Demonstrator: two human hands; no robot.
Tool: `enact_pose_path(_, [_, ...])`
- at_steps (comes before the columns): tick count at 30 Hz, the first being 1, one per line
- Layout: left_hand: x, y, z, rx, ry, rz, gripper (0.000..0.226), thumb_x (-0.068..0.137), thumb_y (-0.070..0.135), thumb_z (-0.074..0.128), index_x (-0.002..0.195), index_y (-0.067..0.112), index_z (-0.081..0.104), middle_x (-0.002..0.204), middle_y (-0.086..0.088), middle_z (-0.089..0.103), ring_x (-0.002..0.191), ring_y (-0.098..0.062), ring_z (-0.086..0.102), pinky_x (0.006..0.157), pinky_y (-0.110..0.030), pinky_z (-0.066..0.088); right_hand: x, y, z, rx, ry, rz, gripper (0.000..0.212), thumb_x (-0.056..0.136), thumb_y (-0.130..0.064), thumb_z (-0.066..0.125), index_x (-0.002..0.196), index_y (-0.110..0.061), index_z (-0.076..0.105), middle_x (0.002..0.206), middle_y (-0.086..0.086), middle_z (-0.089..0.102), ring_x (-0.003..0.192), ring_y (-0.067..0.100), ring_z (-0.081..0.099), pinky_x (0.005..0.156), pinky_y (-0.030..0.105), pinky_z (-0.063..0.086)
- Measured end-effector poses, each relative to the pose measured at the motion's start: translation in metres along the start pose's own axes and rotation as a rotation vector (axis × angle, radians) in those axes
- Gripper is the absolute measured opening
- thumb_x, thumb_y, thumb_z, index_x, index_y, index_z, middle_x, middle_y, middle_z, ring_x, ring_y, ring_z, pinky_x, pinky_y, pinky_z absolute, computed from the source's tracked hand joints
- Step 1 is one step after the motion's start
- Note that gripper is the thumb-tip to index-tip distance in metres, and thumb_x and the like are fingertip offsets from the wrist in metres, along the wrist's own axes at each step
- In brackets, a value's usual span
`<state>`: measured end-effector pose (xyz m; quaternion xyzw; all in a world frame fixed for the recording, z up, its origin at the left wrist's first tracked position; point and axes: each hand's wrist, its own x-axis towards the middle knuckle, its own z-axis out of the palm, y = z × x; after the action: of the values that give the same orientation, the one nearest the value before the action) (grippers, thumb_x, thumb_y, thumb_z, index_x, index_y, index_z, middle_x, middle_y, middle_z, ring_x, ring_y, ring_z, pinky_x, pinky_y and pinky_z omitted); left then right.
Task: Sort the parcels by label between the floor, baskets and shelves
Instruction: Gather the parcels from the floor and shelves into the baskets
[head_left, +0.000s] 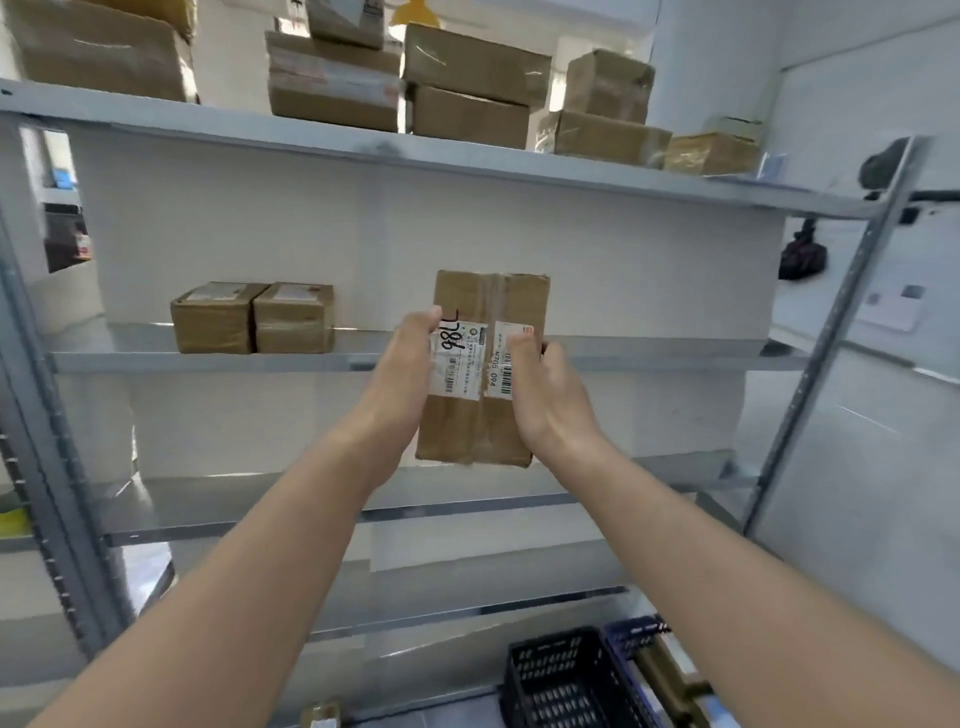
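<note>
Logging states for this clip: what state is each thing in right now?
Held parcel: taped shut, upright, in the air, label toward the camera.
Left hand: grips the parcel's left edge.
Right hand: grips its right edge.
Two small parcels: taped shut, side by side on a shelf.
Top-shelf parcels: stacked.
Black basket: upright.

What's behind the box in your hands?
Behind the parcel are the middle shelf and the white wall. Whether anything sits on that shelf directly behind it is hidden.

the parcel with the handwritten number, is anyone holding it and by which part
Yes. Both hands hold the parcel by its long side edges, about mid-height: the left hand on its left edge, the right hand on its right edge, thumbs on the labelled front.
</note>
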<state>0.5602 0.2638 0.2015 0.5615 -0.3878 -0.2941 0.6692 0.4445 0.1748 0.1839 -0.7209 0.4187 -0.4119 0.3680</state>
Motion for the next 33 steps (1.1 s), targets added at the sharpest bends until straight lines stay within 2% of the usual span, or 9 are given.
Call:
enact_pose_path(2, [0.009,-0.007,0.016,-0.014,-0.067,-0.013,0.046,0.107,0.047,0.029,0.095,0.025,0.067,0.065,0.014,0.073,0.055,0.002,0.067,0.051,-0.015,0.050,0.002,0.010,-0.012,-0.031,0.056,0.046,0.058,0.109,-0.065,0.033,0.130,-0.015,0.054,0.126,0.007,0.060,0.102,0.014,0.056,0.069,0.028,0.038])
enact_pose_path(3, [0.013,-0.011,0.024,-0.015,-0.101,-0.020,0.046,0.107,0.047,0.029,0.095,0.025,0.067,0.066,0.015,0.073,0.055,0.002,0.067,0.049,-0.015,0.050,0.002,0.014,-0.017,-0.039,0.086,0.073,0.059,0.109,-0.066,0.032,0.130,-0.015,0.053,0.127,0.008,0.059,0.103,0.017,0.056,0.071,0.033,0.039])
enact_pose_path(6, [0.027,-0.022,0.045,-0.010,-0.198,-0.037,0.046,0.106,0.049,0.029,0.096,0.028,0.069,0.071,0.017,0.075,0.059,0.003,0.068,0.066,-0.028,0.049,0.001,0.029,-0.033,-0.079,0.177,0.136,0.063,0.108,-0.068,0.030,0.135,-0.015,0.050,0.131,0.011,0.057,0.113,0.025,0.055,0.086,0.041,0.040])
enact_pose_path(10, [0.034,-0.039,0.078,-0.050,-0.315,-0.077,0.043,0.106,0.049,0.031,0.106,0.027,0.068,0.074,0.017,0.075,0.062,0.003,0.069,0.054,-0.016,0.051,-0.002,0.053,-0.055,-0.131,0.290,0.225,0.066,0.108,-0.068,0.030,0.146,-0.016,0.047,0.136,0.011,0.056,0.116,0.028,0.053,0.094,0.044,0.041])
enact_pose_path(14, [0.030,-0.052,0.116,-0.067,-0.416,-0.101,0.042,0.106,0.049,0.032,0.111,0.024,0.065,0.072,0.018,0.074,0.063,0.003,0.069,0.067,-0.028,0.049,-0.012,0.077,-0.082,-0.148,0.379,0.291,0.075,0.100,-0.076,0.028,0.148,-0.021,0.048,0.140,0.010,0.058,0.123,0.030,0.057,0.110,0.051,0.046])
enact_pose_path(19, [0.019,-0.066,0.169,-0.043,-0.543,-0.132,0.049,0.106,0.052,0.028,0.123,0.021,0.061,0.076,0.014,0.075,0.065,0.000,0.070,0.070,-0.031,0.048,-0.021,0.117,-0.129,-0.131,0.450,0.344,0.069,0.109,-0.068,0.030,0.156,-0.020,0.045,0.150,0.011,0.055,0.129,0.026,0.055,0.105,0.042,0.042])
enact_pose_path(21, [0.013,-0.073,0.193,-0.038,-0.568,-0.146,0.051,0.105,0.053,0.028,0.124,0.020,0.063,0.082,0.010,0.076,0.068,-0.003,0.071,0.071,-0.031,0.050,-0.026,0.133,-0.146,-0.115,0.466,0.364,0.069,0.108,-0.069,0.029,0.153,-0.020,0.046,0.150,0.010,0.056,0.132,0.027,0.055,0.111,0.046,0.045])
enact_pose_path(26, [-0.007,-0.095,0.266,-0.023,-0.562,-0.178,0.050,0.104,0.050,0.027,0.120,0.020,0.064,0.086,0.005,0.077,0.066,-0.002,0.070,0.075,-0.033,0.051,-0.032,0.176,-0.198,-0.066,0.492,0.417,0.086,0.082,-0.083,0.026,0.140,-0.026,0.053,0.137,0.008,0.063,0.125,0.026,0.061,0.112,0.054,0.050])
enact_pose_path(33, [-0.028,-0.117,0.385,-0.026,-0.538,-0.224,0.051,0.105,0.051,0.026,0.115,0.018,0.064,0.078,0.005,0.075,0.082,-0.015,0.070,0.083,-0.038,0.055,-0.025,0.257,-0.306,-0.095,0.454,0.424,0.057,0.105,-0.070,0.032,0.134,-0.027,0.053,0.135,0.006,0.061,0.122,0.024,0.060,0.106,0.046,0.049])
